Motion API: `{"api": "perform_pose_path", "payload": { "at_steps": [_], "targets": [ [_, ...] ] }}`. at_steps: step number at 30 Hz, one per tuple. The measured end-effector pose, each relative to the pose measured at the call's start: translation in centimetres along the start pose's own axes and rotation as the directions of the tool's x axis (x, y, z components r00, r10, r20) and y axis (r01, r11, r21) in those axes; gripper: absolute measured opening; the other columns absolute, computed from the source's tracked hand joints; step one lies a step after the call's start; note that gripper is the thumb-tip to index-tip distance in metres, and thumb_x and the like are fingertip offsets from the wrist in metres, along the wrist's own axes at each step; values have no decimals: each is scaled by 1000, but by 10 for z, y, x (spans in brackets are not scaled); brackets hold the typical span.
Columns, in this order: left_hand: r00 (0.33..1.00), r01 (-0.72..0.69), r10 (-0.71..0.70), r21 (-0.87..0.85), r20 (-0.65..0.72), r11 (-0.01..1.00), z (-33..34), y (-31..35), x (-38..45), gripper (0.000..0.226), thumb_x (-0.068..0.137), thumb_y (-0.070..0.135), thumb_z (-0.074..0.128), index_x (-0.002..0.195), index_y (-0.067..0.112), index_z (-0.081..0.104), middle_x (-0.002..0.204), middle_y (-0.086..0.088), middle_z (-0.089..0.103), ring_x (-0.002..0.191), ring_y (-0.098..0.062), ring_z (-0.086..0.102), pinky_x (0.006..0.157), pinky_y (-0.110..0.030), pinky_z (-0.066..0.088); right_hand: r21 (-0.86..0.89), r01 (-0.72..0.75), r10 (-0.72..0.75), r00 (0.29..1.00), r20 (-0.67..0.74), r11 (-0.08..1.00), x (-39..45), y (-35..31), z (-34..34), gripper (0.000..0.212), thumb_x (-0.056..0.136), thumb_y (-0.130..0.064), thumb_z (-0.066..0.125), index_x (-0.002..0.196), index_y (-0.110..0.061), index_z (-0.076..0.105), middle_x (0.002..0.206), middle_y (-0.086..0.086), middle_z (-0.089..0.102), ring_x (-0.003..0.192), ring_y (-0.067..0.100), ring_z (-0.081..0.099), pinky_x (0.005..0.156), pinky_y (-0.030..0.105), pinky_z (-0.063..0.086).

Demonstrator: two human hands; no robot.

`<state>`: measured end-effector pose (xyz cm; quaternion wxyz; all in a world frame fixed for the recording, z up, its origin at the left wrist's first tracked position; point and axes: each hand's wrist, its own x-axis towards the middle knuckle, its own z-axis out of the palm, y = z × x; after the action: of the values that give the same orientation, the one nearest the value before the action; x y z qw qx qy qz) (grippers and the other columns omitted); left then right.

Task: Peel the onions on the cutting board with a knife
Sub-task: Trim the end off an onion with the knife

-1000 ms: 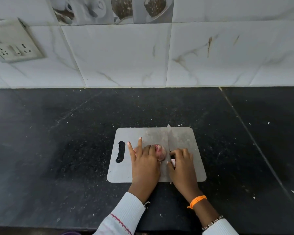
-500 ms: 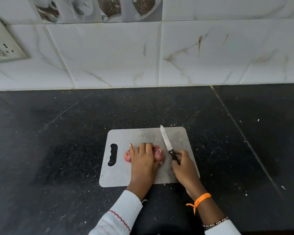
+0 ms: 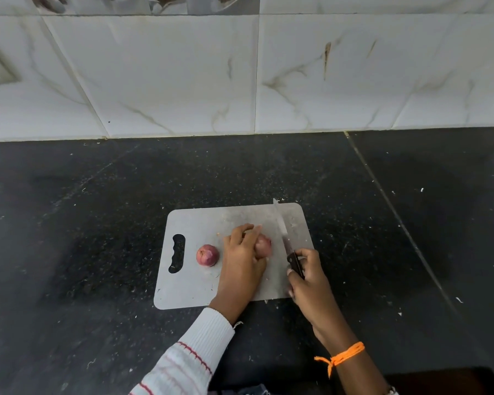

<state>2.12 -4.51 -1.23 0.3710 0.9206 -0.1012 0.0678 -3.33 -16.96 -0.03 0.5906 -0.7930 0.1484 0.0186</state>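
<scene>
A grey cutting board (image 3: 200, 289) lies on the black counter. One small red onion (image 3: 207, 255) sits free on it near the handle slot. My left hand (image 3: 244, 258) holds a second onion (image 3: 264, 246) in the board's middle, fingers curled over it so only its right side shows. My right hand (image 3: 307, 276) grips the black handle of a knife (image 3: 281, 226). The blade points away toward the board's far edge, just right of the held onion and apart from it.
The black stone counter (image 3: 97, 252) stretches on all sides, speckled with small white bits. A white marble-tiled wall (image 3: 240, 75) rises behind it. A counter seam (image 3: 397, 220) runs diagonally on the right.
My left hand has shifted right, uncovering one onion on the left while keeping hold of the other. The knife in my right hand has moved slightly right, away from the held onion.
</scene>
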Motion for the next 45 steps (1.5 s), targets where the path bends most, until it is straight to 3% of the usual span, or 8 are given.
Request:
{"api": "perform_pose_path", "payload": {
  "at_steps": [5, 15, 17, 19, 22, 26, 39, 45],
  "targets": [
    [999, 17, -14, -122, 30, 992, 1, 6, -5, 53, 87, 2, 59, 138, 9, 43, 136, -10, 47, 124, -21, 45, 92, 3, 19, -138, 40, -35, 999, 38, 990, -4, -2, 4, 13, 100, -17, 41, 108, -21, 50, 86, -7, 57, 74, 4, 53, 61, 10, 41],
    [989, 150, -143, -267, 44, 952, 3, 1, -9, 47, 89, 6, 57, 134, 13, 46, 130, -4, 55, 118, -15, 51, 95, -11, 33, -285, 74, -58, 996, 66, 956, -11, -6, 4, 15, 101, -18, 36, 101, -17, 50, 76, -6, 54, 62, 5, 51, 52, 10, 41],
    [988, 157, -151, -285, 41, 946, 2, 1, -10, 46, 89, 5, 57, 133, 12, 47, 128, -4, 57, 117, -16, 53, 95, -12, 34, -173, -14, 28, 997, 78, 985, -10, -6, 4, 20, 102, -19, 35, 100, -13, 53, 68, -7, 49, 55, 4, 45, 46, 13, 37],
    [987, 160, -153, -292, 46, 943, 2, 0, -10, 47, 88, 4, 57, 133, 12, 47, 128, -5, 57, 116, -18, 53, 94, -12, 34, 167, -265, 243, 959, 144, 950, -7, -5, 1, 32, 103, -22, 33, 107, -3, 58, 55, -5, 39, 41, 3, 32, 36, 15, 26],
    [989, 147, -136, -264, 58, 953, 3, -1, -9, 49, 87, 1, 57, 133, 13, 47, 129, -6, 56, 117, -18, 53, 95, -12, 33, 577, -532, 386, 847, 366, 620, -1, -4, -5, 46, 102, -28, 29, 111, 11, 53, 47, -2, 31, 30, 3, 22, 28, 14, 17],
    [990, 139, -128, -253, 61, 957, 5, -2, -8, 49, 87, 0, 57, 133, 14, 47, 129, -7, 56, 118, -20, 52, 99, -18, 35, 697, -610, 359, 790, 497, 377, 1, -8, -11, 48, 100, -31, 27, 95, 3, 59, 45, -3, 31, 27, 3, 24, 26, 14, 19],
    [983, 177, -150, -338, 104, 924, 1, -1, -8, 47, 88, 1, 56, 132, 14, 46, 129, -5, 54, 117, -17, 52, 101, -24, 39, 707, -546, 352, 836, 422, 450, 0, -10, -12, 31, 100, -26, 32, 83, -10, 51, 53, -1, 44, 39, 6, 38, 37, 15, 32],
    [980, 187, -143, -387, 141, 903, -1, -4, -6, 50, 82, 4, 67, 128, 16, 53, 128, -1, 55, 114, -13, 54, 97, -21, 43, 708, -505, 366, 859, 358, 494, -6, -14, -10, 26, 97, -21, 43, 83, -6, 60, 67, 9, 64, 58, 17, 65, 50, 26, 55]
  ]
}}
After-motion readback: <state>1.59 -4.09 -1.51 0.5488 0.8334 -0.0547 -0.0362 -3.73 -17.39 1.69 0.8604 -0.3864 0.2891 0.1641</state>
